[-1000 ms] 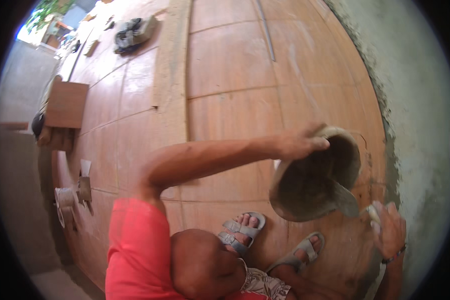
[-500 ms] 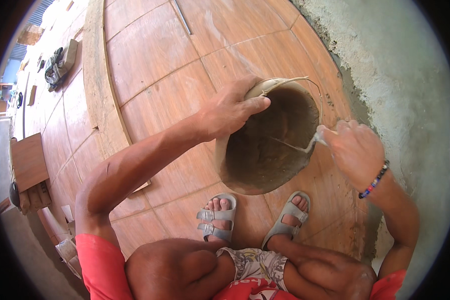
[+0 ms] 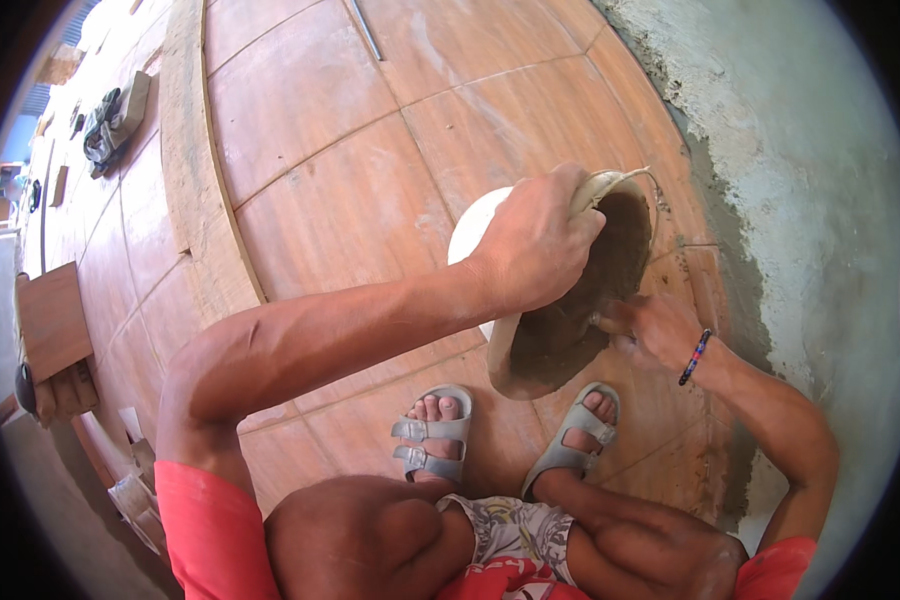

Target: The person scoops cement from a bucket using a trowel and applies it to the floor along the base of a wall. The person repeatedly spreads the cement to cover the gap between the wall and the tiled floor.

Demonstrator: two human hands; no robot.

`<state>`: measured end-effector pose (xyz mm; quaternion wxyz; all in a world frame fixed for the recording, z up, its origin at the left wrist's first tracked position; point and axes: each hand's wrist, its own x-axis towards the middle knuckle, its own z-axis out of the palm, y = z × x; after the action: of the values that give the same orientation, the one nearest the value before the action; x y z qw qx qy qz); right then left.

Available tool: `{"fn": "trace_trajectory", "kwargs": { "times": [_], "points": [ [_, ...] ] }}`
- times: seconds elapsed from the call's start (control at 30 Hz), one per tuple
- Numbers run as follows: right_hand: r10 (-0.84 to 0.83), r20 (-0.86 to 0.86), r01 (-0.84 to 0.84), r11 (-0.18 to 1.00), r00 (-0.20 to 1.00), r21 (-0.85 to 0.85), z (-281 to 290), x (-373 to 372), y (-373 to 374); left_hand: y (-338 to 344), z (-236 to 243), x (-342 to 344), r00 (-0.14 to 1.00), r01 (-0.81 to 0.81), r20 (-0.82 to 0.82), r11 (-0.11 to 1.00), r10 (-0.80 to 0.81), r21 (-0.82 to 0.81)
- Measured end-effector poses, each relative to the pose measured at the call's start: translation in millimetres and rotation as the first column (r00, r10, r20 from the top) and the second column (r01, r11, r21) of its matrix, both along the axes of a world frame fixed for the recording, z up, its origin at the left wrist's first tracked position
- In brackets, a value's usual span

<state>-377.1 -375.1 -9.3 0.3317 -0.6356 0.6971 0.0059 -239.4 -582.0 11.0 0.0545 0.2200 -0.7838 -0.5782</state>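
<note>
A pale bucket (image 3: 476, 226) is tipped toward me above the tiled floor, its inside coated with wet grey mortar (image 3: 625, 240). My left hand (image 3: 540, 240) is closed over its upper rim, where a cord-like handle (image 3: 620, 178) is tied. Down at the bucket's mouth, my right hand (image 3: 660, 330) reaches inside, fingers curled round a trowel. The trowel's blade is hidden by the hand and the mortar. On my right wrist is a beaded bracelet (image 3: 695, 357).
Along the right runs a rough plastered wall (image 3: 820, 200) with mortar at its foot. A long wooden plank (image 3: 195, 170) lies to the left. Further left are a brown board (image 3: 55, 315) and a dark bundle (image 3: 110, 130). My sandalled feet (image 3: 435, 430) stand just below the bucket.
The bucket has swung to the right and tilted more, with my left hand on its rim. My right hand has moved left and down, from the rim into the bucket's mouth with the trowel.
</note>
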Motion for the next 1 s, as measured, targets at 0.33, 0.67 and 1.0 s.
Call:
{"fn": "trace_trajectory", "kwargs": {
  "times": [0.33, 0.67, 1.0],
  "points": [
    [-0.370, 0.513, 0.375, 0.922, 0.775, 0.098, -20, 9, 53, -25, -14, 14, 0.956, -0.290, 0.151, 0.872, 0.250, 0.395],
    [-0.699, 0.558, 0.745, 0.636, 0.447, 0.200, -32, -30, 72, -59, -44, 95, 0.944, -0.316, 0.109, 0.750, 0.312, 0.581],
    [-0.688, 0.644, 0.901, 0.434, 0.334, -0.003, -106, -83, 48, -60, -51, 111, 0.946, -0.299, 0.095, 0.722, 0.310, 0.624]
  ]
}}
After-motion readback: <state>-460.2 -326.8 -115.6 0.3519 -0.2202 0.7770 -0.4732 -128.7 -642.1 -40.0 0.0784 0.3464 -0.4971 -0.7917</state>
